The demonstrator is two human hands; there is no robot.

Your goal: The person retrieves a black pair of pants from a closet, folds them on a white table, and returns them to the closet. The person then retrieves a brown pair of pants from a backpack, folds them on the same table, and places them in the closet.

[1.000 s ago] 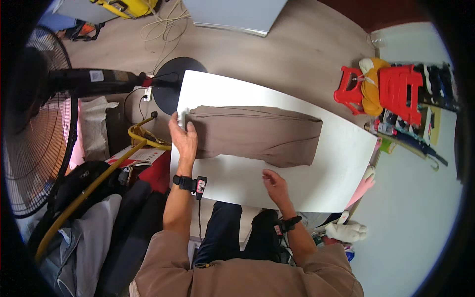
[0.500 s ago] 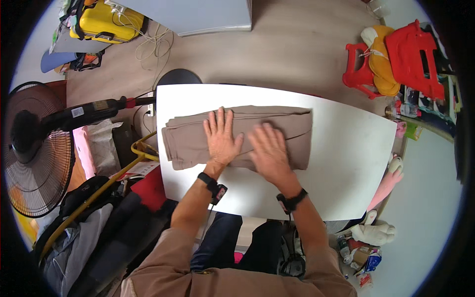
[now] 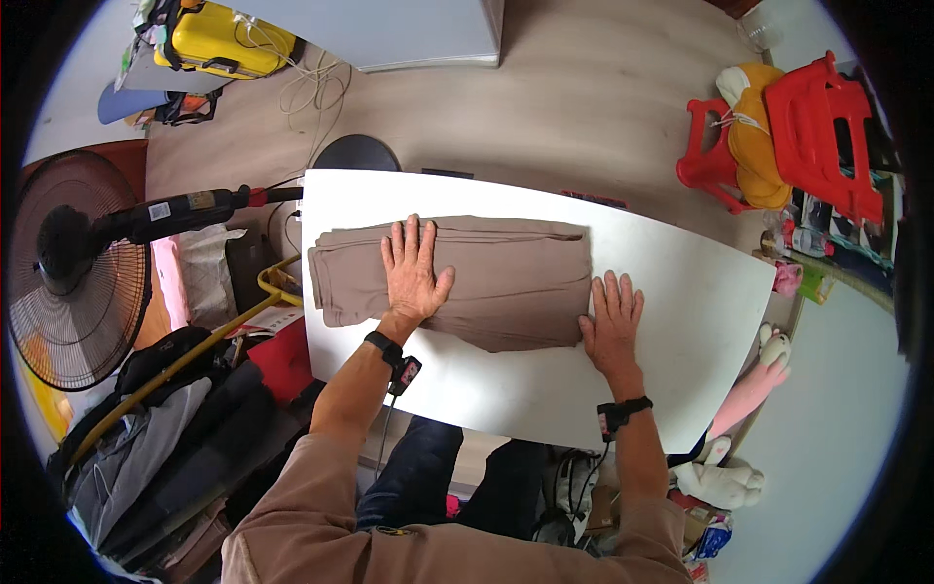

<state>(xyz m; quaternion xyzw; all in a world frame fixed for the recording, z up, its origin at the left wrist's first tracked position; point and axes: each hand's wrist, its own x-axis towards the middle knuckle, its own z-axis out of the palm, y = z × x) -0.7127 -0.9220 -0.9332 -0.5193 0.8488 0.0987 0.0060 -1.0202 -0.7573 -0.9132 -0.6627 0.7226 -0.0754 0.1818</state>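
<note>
A brown folded garment (image 3: 506,282) lies flat in a long rectangle on the white table (image 3: 681,282), its layered edges showing at the left end. My left hand (image 3: 414,280) rests flat on its left half, fingers spread and pointing away from me. Beside the garment's right end, my right hand (image 3: 613,326) lies flat on the tabletop with its fingers stretched out, the thumb at the cloth's edge. Neither hand grasps anything. Each wrist wears a black strap with a small device and a cable.
A standing fan (image 3: 83,263) is left of the table, above a pile of clothes (image 3: 165,457) and a yellow metal bar (image 3: 185,375). Red plastic stools (image 3: 822,136) stand at the far right. Loose cables and a yellow suitcase (image 3: 224,41) lie beyond the table at far left.
My right hand has slid right, off the cloth to the table beside its right end. The wrinkles there look smoother. My left hand stays on the cloth.
</note>
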